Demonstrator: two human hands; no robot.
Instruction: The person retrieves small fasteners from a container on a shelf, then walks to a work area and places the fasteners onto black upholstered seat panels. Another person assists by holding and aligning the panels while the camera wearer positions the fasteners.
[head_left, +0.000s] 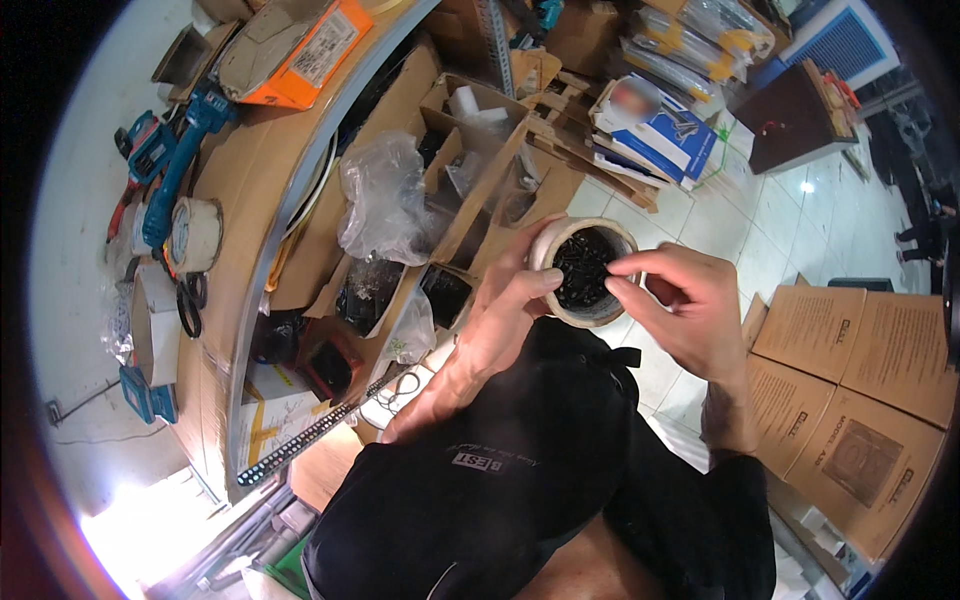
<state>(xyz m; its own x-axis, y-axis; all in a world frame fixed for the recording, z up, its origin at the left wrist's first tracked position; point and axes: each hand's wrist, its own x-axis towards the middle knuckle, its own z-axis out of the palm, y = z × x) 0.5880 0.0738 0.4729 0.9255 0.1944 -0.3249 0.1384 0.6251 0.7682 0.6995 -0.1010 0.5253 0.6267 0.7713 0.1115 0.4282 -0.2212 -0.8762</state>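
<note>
My left hand (503, 312) is wrapped round a whitish round pot (597, 321), thumb lying over its near rim. The pot is tipped so that its inside faces me. Small dark pieces that look like screws (584, 266) fill it. Over the pot's right rim, my right hand (690, 300) has its thumb and forefinger brought close together above the pieces. Whatever may sit between those fingertips is too small to make out. The other fingers of that hand are curled in.
At left a cardboard-covered shelf (232, 190) bears a blue power tool (185, 165), a tape roll (195, 235) and an orange box (300, 75). Below it are open cartons with a clear plastic bag (385, 195). Stacked brown boxes (850, 400) stand at right on the tiled floor (700, 220).
</note>
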